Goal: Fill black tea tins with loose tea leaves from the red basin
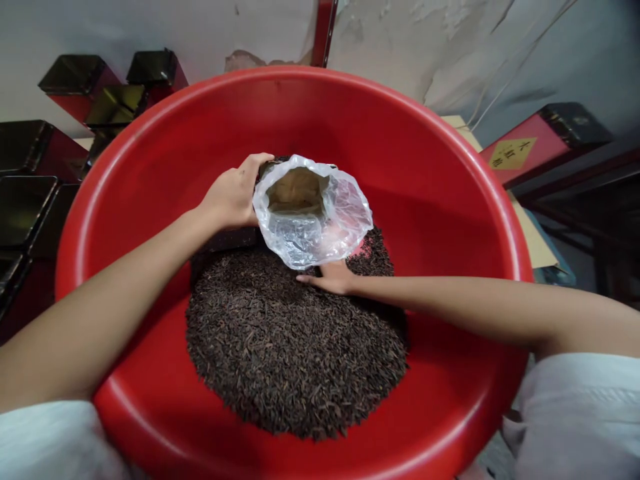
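Inside a large red basin (445,193) lies a heap of dark, twisted dried tea leaves (300,353). My left hand (233,193) is closed around a dark tin (233,239), tipped on its side with its mouth toward me. A clear plastic liner bag (293,237) spreads out of that mouth, and a tan inside shows in it. My right hand (336,273) is low at the tea, partly behind the bag. Its thumb stretches out to the left, and its fingers show faintly through the plastic, apparently extended. The tin's far side is hidden.
Several dark-topped red tins (75,77) stand left of the basin, some with open tops (115,103). A red tin with a yellow label (513,153) lies tilted at the right, near a tan board (533,233). A peeling wall (390,40) rises behind the basin.
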Demonstrator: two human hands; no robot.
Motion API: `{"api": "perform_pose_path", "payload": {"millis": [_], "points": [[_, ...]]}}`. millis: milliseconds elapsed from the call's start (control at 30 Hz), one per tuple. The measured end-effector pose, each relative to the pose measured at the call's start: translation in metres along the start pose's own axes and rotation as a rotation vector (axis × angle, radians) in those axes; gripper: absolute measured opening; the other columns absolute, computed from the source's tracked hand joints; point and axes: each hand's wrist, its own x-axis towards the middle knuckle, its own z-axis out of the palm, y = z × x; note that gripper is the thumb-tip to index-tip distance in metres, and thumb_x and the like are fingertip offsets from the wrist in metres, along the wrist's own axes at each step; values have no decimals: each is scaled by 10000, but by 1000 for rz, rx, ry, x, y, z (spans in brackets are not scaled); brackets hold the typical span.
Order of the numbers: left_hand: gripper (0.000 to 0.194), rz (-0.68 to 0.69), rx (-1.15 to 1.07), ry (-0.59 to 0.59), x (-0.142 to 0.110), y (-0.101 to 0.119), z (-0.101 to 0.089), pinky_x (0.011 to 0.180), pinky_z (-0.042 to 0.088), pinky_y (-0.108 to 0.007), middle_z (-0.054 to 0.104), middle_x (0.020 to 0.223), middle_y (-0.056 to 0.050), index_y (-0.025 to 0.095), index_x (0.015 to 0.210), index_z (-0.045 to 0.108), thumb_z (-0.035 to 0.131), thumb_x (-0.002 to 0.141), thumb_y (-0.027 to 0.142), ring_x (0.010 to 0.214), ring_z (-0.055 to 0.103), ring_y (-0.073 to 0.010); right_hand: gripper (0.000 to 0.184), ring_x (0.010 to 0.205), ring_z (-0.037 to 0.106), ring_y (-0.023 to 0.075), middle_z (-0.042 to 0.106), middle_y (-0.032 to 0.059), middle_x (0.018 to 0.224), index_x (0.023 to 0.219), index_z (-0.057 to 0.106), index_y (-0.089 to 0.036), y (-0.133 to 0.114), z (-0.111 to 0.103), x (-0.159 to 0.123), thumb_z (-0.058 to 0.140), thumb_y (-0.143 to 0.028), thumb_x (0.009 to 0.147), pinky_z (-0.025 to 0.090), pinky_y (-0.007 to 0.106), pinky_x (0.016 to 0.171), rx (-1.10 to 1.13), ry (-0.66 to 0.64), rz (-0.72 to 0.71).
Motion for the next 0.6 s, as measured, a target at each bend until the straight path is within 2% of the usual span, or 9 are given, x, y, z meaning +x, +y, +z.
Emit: {"api": "perform_pose_path", "payload": {"millis": [67,167,233,500,600], "points": [[896,30,20,16,1,-2,4,942,453,-455,462,1388,-129,145,1357,306,680,585,403,1097,578,-340,1010,1427,178,376,273,154,1526,1447,311,-174,-9,0,-7,559,-762,664,181,567,1157,70,-62,-113],[903,62,15,34,2,-6,10,902,471,-433,473,1373,-115,204,1344,320,708,551,389,1053,607,-331,1069,1412,249,345,337,116,1503,1430,355,-208,-16,-10,-12,743,-657,540,220,505,1170,147,-122,-297],[889,75,5,38,3,-9,13,881,477,-422,469,1370,-105,245,1343,320,708,555,381,1016,625,-312,1093,1395,293,336,367,110,1487,1422,372,-207,-18,-17,-13,807,-575,490,236,482,1171,171,-150,-357],[894,68,3,43,3,-10,14,852,481,-416,469,1339,-117,243,1354,307,703,567,397,1006,623,-312,933,1301,446,319,469,167,1405,1389,413,-111,-39,-22,-34,791,-346,569,334,449,1125,110,-188,-231],[907,73,10,44,3,-10,14,856,477,-408,459,1365,-110,264,1353,298,712,560,413,997,627,-303,839,1234,515,293,521,156,1359,1356,454,-95,-44,-23,-41,755,-282,595,373,429,1102,163,-184,-244]]}}
